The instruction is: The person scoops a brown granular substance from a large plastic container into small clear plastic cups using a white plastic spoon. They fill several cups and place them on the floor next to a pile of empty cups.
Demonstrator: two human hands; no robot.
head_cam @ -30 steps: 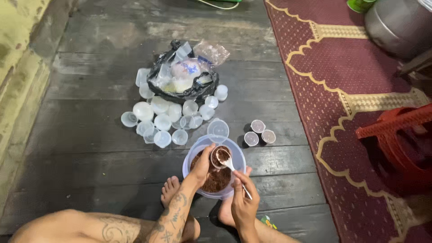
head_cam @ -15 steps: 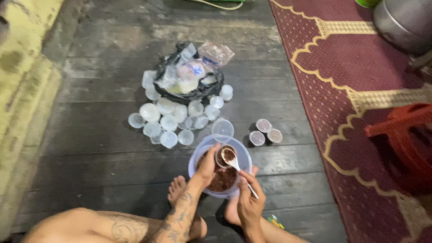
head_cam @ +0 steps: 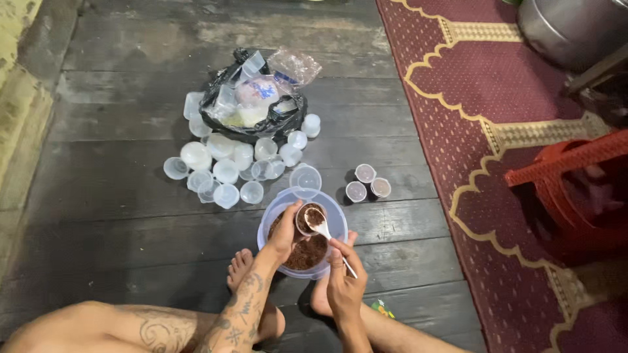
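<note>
Small clear plastic cup [head_cam: 310, 218] sits in the left hand [head_cam: 285, 233], fingers wrapped round it, held just above the clear round plastic bowl of reddish-brown paste [head_cam: 302, 234] on the dark wooden plank floor [head_cam: 104, 216]. Right hand [head_cam: 343, 282] is closed on a white plastic spoon [head_cam: 325, 233]; spoon's bowl end is at the cup mouth, loaded with paste. Cup looks partly filled, some brown inside, not topped up as far as I can tell. Done so far, judging by the layout: three small lidded cups with brownish contents [head_cam: 368, 184] parked together right of the bowl, near the red patterned carpet [head_cam: 497, 104]. One larger clear empty tub [head_cam: 305, 178] touches the far rim of the bowl. Left to do: a big cluster of empty clear cups [head_cam: 226, 170] lies loose on the floor beyond the bowl, some on their sides, plus more in the black plastic bag [head_cam: 252, 104] behind them. Bowl's paste level is hard to read, but there's visibly plenty in it. Estimate: early stage, three filled, fourth in progress, most still empty.
</note>
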